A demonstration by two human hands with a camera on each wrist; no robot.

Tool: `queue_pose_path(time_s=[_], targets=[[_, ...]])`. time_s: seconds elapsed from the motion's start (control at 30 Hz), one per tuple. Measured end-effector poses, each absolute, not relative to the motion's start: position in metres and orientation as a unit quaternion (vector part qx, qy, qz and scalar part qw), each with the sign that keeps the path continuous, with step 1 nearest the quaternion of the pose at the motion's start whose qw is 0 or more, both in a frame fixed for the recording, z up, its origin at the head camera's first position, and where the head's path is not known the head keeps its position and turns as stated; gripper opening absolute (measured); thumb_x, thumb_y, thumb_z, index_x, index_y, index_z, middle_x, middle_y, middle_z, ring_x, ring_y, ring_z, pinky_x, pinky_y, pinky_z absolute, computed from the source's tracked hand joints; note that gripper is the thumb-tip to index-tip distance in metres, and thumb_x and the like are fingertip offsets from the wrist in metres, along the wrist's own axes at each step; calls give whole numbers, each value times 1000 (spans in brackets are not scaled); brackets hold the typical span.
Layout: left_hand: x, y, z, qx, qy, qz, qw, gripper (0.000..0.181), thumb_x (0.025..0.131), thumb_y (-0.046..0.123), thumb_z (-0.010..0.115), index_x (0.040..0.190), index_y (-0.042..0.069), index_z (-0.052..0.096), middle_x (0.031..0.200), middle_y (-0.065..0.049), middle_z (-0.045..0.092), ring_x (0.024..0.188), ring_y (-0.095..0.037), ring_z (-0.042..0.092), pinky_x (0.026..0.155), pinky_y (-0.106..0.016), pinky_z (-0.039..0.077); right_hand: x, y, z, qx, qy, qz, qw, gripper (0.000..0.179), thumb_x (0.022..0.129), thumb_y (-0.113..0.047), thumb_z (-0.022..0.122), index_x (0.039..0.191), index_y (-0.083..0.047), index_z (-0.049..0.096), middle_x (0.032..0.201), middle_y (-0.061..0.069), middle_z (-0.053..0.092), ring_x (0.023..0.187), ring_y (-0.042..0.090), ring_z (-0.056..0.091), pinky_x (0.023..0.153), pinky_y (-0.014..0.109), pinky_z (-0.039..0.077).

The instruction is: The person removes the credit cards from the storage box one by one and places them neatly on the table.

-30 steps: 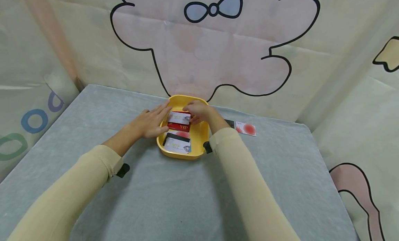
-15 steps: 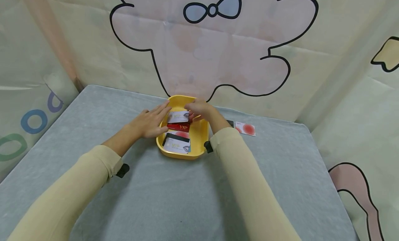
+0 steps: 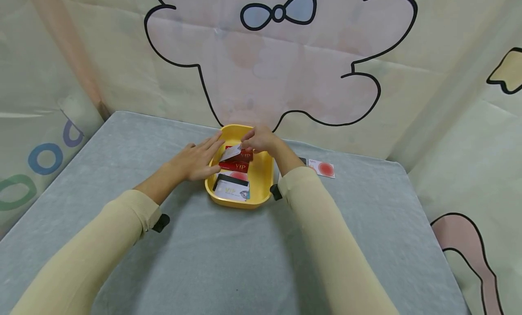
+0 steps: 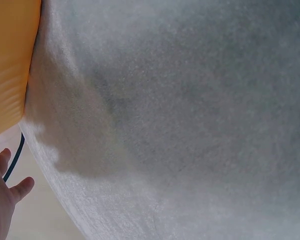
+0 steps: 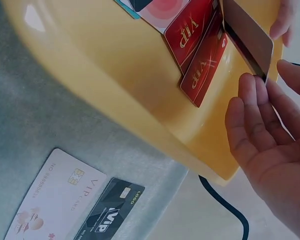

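Note:
My left hand [image 3: 200,160] lies with spread, straight fingers across the left rim of a yellow tray [image 3: 261,188]. Over the tray's far half, my right hand [image 3: 261,140] pinches a white card [image 3: 230,152], which is tilted up. The right wrist view shows that card [image 5: 249,35] edge-on, against the right fingertips [image 5: 247,82]. Two red VIP cards [image 3: 234,166] lie overlapping below it. Nearer me in the tray are a white VIP card [image 3: 231,190] and a partly covered card with a pink-red circle.
Right of the tray, a white card with red circles [image 3: 325,168] and a black VIP card [image 5: 107,212] lie on the grey cloth-covered table [image 3: 204,260]. A printed curtain [image 3: 277,79] hangs close behind the table. In the left wrist view, the tray's outer wall [image 4: 10,65] shows.
My right hand has drawn back slightly and lifted the white card's right end, so the card now tilts and more of the red card beneath shows. The left hand has stayed still.

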State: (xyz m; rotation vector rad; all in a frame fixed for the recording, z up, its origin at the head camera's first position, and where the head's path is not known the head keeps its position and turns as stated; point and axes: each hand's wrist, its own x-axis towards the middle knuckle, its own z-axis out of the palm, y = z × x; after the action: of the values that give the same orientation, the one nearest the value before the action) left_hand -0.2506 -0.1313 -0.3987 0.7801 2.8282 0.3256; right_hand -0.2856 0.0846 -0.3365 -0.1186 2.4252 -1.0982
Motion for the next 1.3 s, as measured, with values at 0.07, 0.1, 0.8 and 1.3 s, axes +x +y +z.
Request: queue_pose_path(time_s=[0.07, 0.1, 0.8, 1.3], targets=[[-251, -131, -399, 263, 954, 109, 93, 81, 95, 47, 49, 160, 10, 17, 168, -7, -2, 151, -35, 17, 109, -70, 24, -285, 85, -335, -47, 886, -401, 227, 34, 93, -12, 68, 124, 2, 67, 114, 15, 68, 106, 31, 61, 100, 41, 49], [-250, -132, -398, 263, 954, 109, 93, 81, 95, 47, 49, 160, 10, 17, 168, -7, -2, 151, -34, 16, 109, -70, 24, -285, 85, -335, -49, 886, -403, 223, 34, 93, -12, 69, 123, 2, 67, 113, 15, 69, 106, 31, 61, 100, 42, 49], [-252, -131, -401, 259, 956, 106, 90, 82, 94, 48, 49, 160, 10, 17, 168, -7, -2, 150, -35, 18, 109, -71, 24, -286, 96, -337, -36, 913, -402, 64, 9, 85, -11, 76, 87, -2, 75, 86, 9, 69, 79, 21, 57, 65, 27, 46], [-251, -130, -400, 258, 956, 108, 87, 83, 93, 47, 50, 160, 10, 17, 168, -7, 0, 150, -36, 19, 109, -71, 23, -285, 132, -318, -95, 898, -416, 107, 10, 91, -10, 70, 98, -2, 71, 103, 12, 66, 94, 25, 58, 86, 31, 52]])
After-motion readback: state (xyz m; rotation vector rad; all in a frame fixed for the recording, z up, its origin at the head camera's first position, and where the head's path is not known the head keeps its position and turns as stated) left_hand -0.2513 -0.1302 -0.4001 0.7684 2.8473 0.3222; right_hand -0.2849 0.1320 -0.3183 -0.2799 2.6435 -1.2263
